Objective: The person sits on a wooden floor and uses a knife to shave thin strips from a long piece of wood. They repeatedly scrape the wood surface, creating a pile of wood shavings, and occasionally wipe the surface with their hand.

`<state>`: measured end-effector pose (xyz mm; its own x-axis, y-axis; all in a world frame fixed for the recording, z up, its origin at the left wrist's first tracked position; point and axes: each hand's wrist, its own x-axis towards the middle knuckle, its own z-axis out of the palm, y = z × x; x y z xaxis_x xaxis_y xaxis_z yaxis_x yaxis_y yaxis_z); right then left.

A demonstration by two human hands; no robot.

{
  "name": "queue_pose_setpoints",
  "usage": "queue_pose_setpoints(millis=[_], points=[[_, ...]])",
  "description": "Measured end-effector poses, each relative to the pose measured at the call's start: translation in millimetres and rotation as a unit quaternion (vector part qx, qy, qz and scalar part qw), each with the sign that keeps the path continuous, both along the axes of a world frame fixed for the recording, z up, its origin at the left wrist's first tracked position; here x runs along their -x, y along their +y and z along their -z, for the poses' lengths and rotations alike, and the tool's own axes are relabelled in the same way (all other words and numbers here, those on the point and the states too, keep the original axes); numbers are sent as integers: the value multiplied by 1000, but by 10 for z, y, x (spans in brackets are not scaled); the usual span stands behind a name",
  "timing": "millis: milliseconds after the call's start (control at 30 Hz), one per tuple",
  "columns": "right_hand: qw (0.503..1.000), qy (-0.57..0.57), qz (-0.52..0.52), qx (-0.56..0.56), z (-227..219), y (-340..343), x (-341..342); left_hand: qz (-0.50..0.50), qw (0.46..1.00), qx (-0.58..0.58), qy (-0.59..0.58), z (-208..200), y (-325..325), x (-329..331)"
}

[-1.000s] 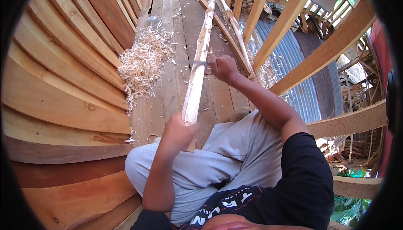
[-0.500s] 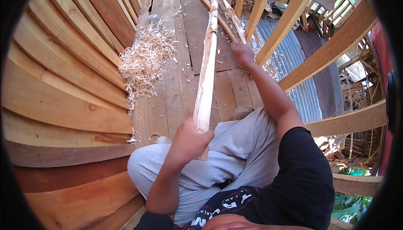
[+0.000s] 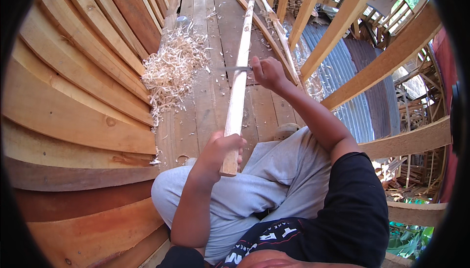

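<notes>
My left hand (image 3: 214, 153) is wrapped round the near end of a long, pale wooden stick (image 3: 236, 101), just above my lap. The stick points away from me, with its far end over the plank floor. In my closed right hand (image 3: 269, 73) is a knife (image 3: 236, 68), its thin grey blade lying across the stick about midway along. The blade is slightly blurred, and my fist hides the handle. The stick's surface looks whittled, with some darker marks toward the far tip.
A heap of curly wood shavings (image 3: 174, 65) lies on the plank floor (image 3: 200, 101), near a small round greyish object (image 3: 182, 21). Boards (image 3: 73, 111) line the left side. Beyond the right hand are two long wood strips (image 3: 267, 30) and a slatted railing (image 3: 338, 28).
My right hand has moved left and toward me from beside the strips, and the knife blade now shows across the stick. The left hand and the stick's near end have risen slightly.
</notes>
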<state>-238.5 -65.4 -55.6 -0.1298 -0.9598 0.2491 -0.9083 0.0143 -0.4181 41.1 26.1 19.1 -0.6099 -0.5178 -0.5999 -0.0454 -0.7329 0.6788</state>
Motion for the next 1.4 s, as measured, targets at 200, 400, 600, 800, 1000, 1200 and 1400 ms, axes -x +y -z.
queue_pose_setpoints(millis=[200,400,600,800,1000,1200,1400], points=[[989,-22,149,-3,209,-208,424,41,999,27,-4,17,104,175],[967,-44,242,-66,234,-282,655,36,998,39,-31,24,47,124],[944,-101,283,-133,301,-210,757,23,997,49,-52,-6,21,106],[946,-119,249,-170,747,-183,710,27,997,68,-34,104,-262,-73],[951,-65,89,-289,827,-95,546,28,997,60,-34,69,-378,-157],[926,152,326,-112,914,43,786,22,996,77,-44,129,-381,-155],[946,41,253,-198,1194,165,1385,33,994,95,-53,170,-394,-59]])
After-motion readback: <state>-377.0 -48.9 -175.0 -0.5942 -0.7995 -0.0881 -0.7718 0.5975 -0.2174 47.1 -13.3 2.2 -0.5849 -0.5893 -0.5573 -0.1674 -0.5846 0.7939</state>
